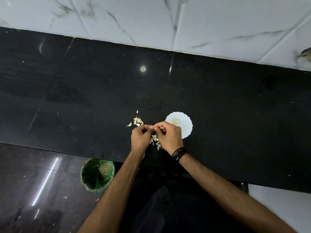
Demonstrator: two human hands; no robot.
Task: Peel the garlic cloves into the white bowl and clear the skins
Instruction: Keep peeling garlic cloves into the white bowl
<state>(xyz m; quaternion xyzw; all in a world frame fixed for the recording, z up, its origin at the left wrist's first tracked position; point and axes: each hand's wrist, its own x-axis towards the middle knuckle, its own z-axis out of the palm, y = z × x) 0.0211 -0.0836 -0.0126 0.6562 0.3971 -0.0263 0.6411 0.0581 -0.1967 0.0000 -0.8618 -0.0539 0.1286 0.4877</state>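
Observation:
My left hand (141,136) and my right hand (169,136) meet fingertip to fingertip above the black counter and pinch one small garlic clove (152,126) between them; most of the clove is hidden by the fingers. A pile of several unpeeled cloves (138,120) lies just beyond my left hand, with one stray clove (129,124) to its left. The white scalloped bowl (185,132) stands right of my right hand and holds a pale peeled clove (176,121). Loose skins (155,140) lie on the counter under my hands.
The black counter (84,101) runs across the view, with white marbled wall tiles (218,22) behind it. A green bin (97,174) with scraps inside stands on the dark floor below the counter's front edge, left of my left forearm.

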